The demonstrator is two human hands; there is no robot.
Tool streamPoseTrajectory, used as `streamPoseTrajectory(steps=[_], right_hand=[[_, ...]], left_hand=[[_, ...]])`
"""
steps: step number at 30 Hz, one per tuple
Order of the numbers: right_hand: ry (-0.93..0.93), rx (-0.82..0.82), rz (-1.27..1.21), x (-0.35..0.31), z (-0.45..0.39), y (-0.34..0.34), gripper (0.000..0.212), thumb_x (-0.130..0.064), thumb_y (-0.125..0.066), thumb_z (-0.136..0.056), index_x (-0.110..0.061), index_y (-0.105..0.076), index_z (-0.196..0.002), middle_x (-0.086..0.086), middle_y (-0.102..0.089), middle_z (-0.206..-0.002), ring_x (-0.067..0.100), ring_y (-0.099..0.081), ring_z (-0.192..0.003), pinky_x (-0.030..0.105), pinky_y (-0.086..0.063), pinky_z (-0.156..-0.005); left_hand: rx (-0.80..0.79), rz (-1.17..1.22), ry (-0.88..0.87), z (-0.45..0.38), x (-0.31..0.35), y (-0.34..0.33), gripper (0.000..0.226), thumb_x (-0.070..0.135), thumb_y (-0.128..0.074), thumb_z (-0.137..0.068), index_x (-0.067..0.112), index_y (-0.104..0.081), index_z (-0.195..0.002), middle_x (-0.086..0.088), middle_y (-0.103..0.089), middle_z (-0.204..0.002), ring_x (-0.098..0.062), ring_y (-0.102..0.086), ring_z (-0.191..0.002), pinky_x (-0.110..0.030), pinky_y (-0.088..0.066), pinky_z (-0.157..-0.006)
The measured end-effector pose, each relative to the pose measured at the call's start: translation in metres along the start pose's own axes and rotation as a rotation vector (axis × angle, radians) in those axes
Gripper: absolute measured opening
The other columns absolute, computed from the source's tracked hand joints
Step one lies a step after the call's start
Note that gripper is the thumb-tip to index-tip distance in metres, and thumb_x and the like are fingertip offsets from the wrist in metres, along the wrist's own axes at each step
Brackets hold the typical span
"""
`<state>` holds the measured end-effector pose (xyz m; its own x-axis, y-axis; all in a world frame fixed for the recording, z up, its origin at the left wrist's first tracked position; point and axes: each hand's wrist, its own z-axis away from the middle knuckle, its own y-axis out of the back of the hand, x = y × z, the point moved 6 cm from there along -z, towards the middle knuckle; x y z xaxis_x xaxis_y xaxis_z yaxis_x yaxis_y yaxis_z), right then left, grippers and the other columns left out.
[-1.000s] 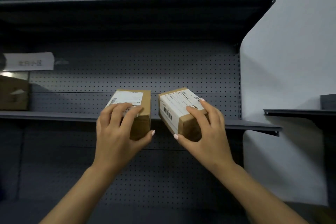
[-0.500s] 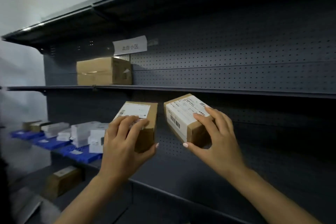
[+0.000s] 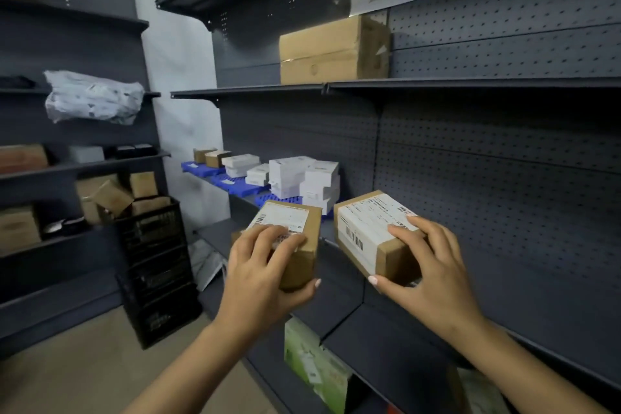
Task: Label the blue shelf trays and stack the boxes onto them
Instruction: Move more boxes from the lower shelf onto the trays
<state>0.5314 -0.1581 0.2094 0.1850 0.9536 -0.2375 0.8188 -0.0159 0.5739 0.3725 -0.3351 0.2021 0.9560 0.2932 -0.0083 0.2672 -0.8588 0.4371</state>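
At nine o'clock, a black crate (image 3: 153,265) heaped with cartons is seen on the floor below a side rack. Toward eleven o'clock, the blue trays (image 3: 232,182) are lined along the shelf (image 3: 339,279), loaded with white and brown boxes. At centre, a small labelled box (image 3: 295,232) is gripped by the left hand (image 3: 258,272), fingers curled over its top, thumb hooked beneath. At three o'clock of it, a second labelled box (image 3: 373,232) is held tilted by the right hand (image 3: 433,282), fingers spread across its top, thumb under the near corner. Both parcels are held above the shelf edge, near the trays but apart from them.

A slip could be caused by the one-handed grips, or the white stack could be knocked during placement. The nearest tray is largely hidden behind the boxes, and tray labels cannot be read.
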Motion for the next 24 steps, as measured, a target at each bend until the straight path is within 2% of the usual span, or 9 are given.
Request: streamPoseTrajectory(steps=[8,16,24], right_hand=[[0.015,-0.063,-0.104,0.017,-0.065,-0.116,0.075,-0.042,-0.085,-0.058,-0.029,-0.052,-0.124,-0.002,-0.041,-0.136,0.019,-0.030,-0.128,0.038,-0.038,-0.094],[0.061,-0.098,-0.252,0.031,-0.146,-0.238,0.073,-0.042,-0.085,-0.058,-0.027,-0.054,-0.122,-0.003,-0.040,-0.136,0.018,-0.030,-0.129,0.035,-0.037,-0.095],[0.111,-0.182,-0.330,0.021,-0.199,-0.360,0.076,-0.048,-0.082,-0.059,-0.031,-0.049,-0.126,-0.004,-0.036,-0.139,0.019,-0.028,-0.132,0.047,-0.046,-0.096]], left_hand=[[-0.006,-0.077,0.068,0.008,-0.097,-0.053,0.064,0.053,-0.077,-0.064,0.021,-0.055,-0.115,-0.006,-0.060,-0.113,-0.027,-0.048,-0.109,-0.045,-0.043,-0.092],[-0.040,-0.166,0.159,-0.019,-0.198,-0.117,0.063,0.056,-0.072,-0.069,0.020,-0.058,-0.119,-0.007,-0.058,-0.119,-0.029,-0.048,-0.113,-0.047,-0.043,-0.094],[-0.073,-0.256,0.240,-0.007,-0.294,-0.147,0.065,0.054,-0.074,-0.068,0.019,-0.056,-0.119,-0.008,-0.058,-0.118,-0.029,-0.046,-0.114,-0.048,-0.043,-0.094]])
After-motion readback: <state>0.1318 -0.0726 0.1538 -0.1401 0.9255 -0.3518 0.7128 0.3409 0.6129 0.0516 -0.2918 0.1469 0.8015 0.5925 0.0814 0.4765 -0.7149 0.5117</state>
